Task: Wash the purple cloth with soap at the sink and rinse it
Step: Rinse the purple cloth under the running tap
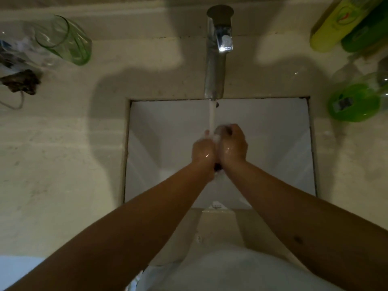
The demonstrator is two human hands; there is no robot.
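Over the middle of the white square sink (273,143), my left hand (203,153) and my right hand (233,144) press together, both wet. Between them is a small bunched cloth (217,166); only a dark bit shows below the palms and a pale, soapy bit at the fingertips. Its colour is hard to tell in the dim light. A stream of water (212,116) runs from the chrome tap (216,59) onto the fingertips of both hands.
A green glass (67,43) and a dark crumpled item with a cord (21,81) lie on the counter at the left. Yellow-green bottles (340,24) and a green bottle (354,102) stand at the right. The beige counter (63,154) surrounds the sink.
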